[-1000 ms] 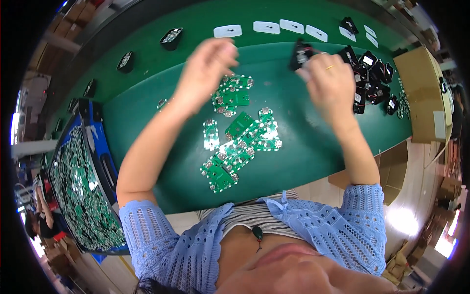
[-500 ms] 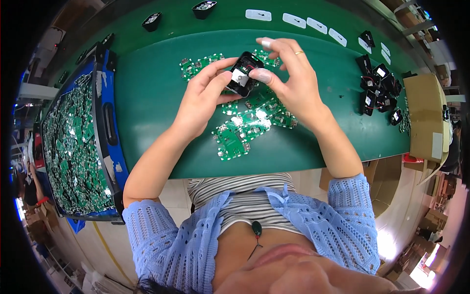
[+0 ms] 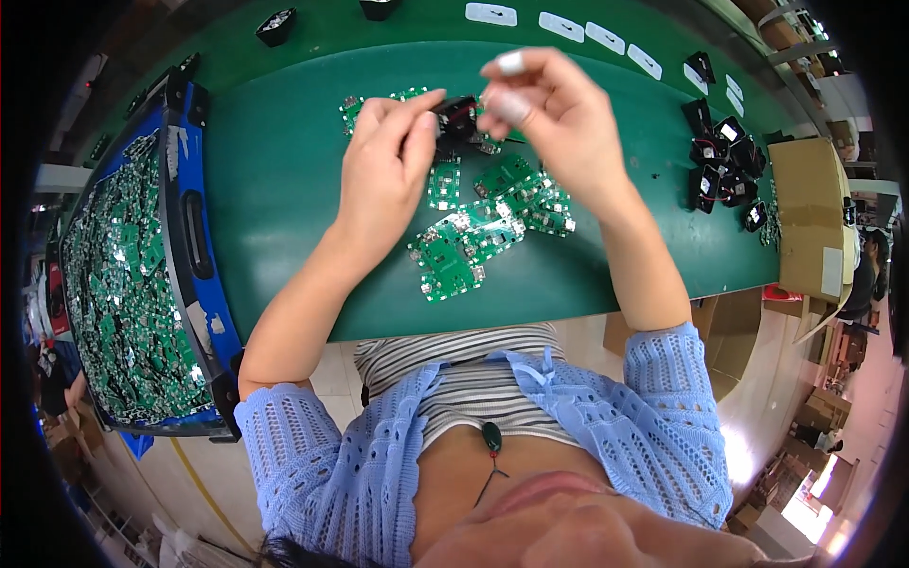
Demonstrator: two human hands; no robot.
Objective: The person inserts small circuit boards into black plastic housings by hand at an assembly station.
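Black casing (image 3: 459, 117), head view: held over the desk (image 3: 284, 237), above loose green circuit boards (image 3: 450, 260). Left hand (image 3: 379, 175): fingers clamped on the casing's left side. Right hand (image 3: 563, 123): thumb and forefinger, both with white covers, bent toward each other beside its right edge; blurred, so contact, or anything between them, cannot be told. Step in hand, as judged: working on the casing by hand. Next move would call for a steady left grip and a clear reach to the casing's inside, largely hidden here.

Around: board-filled crate (image 3: 195, 232) at left; heap of black casings (image 3: 724, 156) and cardboard box (image 3: 805, 218) at right; white cards (image 3: 561, 26) along the far side. In the way: boards occupy the set-down space below.
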